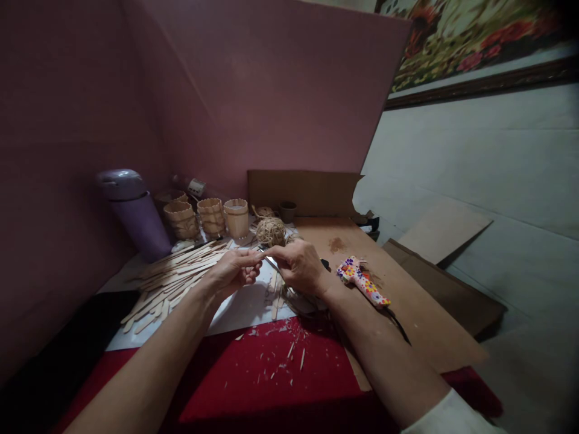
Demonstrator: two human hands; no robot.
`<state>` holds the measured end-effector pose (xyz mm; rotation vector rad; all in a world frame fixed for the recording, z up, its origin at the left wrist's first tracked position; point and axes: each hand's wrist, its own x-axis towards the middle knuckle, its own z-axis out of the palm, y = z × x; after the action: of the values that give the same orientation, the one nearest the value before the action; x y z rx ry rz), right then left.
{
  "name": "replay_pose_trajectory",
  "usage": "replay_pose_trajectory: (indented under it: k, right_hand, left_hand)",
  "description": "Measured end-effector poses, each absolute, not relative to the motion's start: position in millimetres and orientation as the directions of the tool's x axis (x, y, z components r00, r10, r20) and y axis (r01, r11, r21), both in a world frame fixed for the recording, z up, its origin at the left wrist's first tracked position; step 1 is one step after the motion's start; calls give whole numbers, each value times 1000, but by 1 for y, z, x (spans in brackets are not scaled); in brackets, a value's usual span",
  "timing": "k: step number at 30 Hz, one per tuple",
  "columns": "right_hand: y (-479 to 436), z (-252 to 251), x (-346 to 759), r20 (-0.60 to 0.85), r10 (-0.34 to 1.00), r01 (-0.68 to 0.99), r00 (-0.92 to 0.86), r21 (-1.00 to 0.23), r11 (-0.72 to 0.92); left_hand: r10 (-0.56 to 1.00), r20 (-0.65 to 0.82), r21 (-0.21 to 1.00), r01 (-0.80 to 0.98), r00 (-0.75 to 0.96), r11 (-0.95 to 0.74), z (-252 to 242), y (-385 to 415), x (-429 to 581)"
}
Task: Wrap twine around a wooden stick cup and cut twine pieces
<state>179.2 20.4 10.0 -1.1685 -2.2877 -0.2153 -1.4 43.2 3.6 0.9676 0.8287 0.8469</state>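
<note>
Pale wooden sticks (172, 277); rough twine ball (270, 231); matt cardboard sheet (407, 301); red cloth (271, 386).

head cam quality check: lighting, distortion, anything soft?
Head view: dim overall, corners vignetted dark; wide-angle distortion bends edges of the pink wall; left hand and right hand reasonably sharp at centre; the painting top right is soft; no glare.

The stick (272, 263) was a thin, pale, narrow strip held just above the table between both hands. The left hand (235, 271) pinched its upper end between thumb and forefinger, and the right hand (298, 266) met it there, fingertip to fingertip. From that point the stick slanted down toward the right wrist. Its lower part passed under the right hand and was hidden. Whether it was wood or metal could not be told.
</note>
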Motion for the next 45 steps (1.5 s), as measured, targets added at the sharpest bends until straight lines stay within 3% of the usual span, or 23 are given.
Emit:
replay_pose_trajectory:
  k: [4, 9, 13, 16, 18, 21, 24, 27, 30, 33, 36, 38, 40, 45]
  right_hand:
    - [21, 8, 178, 537, 710, 776, -455, -153, 612]
    - [33, 1, 185, 504, 791, 682, -347, -444, 582]
    - [46, -2, 199, 461, 878, 704, -133, -579, 410]
    - [48, 1, 206, 390, 917, 836, 85, -529, 148]
    - [44, 5, 205, 493, 853, 901, 173, -428, 65]
    - [33, 12, 194, 706, 701, 900, 97, -363, 241]
    - [21, 14, 175, 695, 716, 717, -71, -463, 521]
    - [15, 9, 160, 613, 779, 633, -134, -551, 543]
    - [14, 3, 154, 515, 846, 663, -141, -585, 467]
    - [14, 2, 156, 501, 839, 750, -212, -467, 468]
    - [13, 4, 158, 585, 764, 826, -274, -265, 498]
    - [13, 6, 159, 629, 718, 826, -298, -206, 524]
    - [15, 6, 160, 637, 724, 816, -267, -251, 521]
    - [19, 2, 161, 502, 858, 745, -109, -530, 405]
  left_hand:
    - [889, -188, 922, -237, 418, 306, 7, 40, 0]
    - [883, -190, 876, -332, 429, 351, 14, 38, -1]
    - [899, -196, 838, -409, 392, 361, 16, 41, -3]
    - [935, -202, 828, -460, 291, 322, 17, 42, -2]
    - [952, -191, 832, -476, 240, 287, 18, 41, -2]
    - [960, -181, 846, -464, 215, 264, 19, 39, -1]
    - [962, -187, 859, -441, 201, 259, 18, 38, -1]
    - [964, -181, 869, -427, 194, 249, 15, 39, 1]
    - [967, -159, 886, -403, 199, 228, 10, 40, 2]
    - [976, -114, 924, -343, 183, 172, 5, 42, 3]
    - [989, -61, 974, -209, 135, 89, 2, 42, 3]
    - [987, -43, 986, -150, 154, 66, 2, 41, 3]
    - [974, -54, 984, -156, 220, 89, 2, 40, 3]
    - [931, -82, 953, -245, 357, 178, 6, 36, 3]
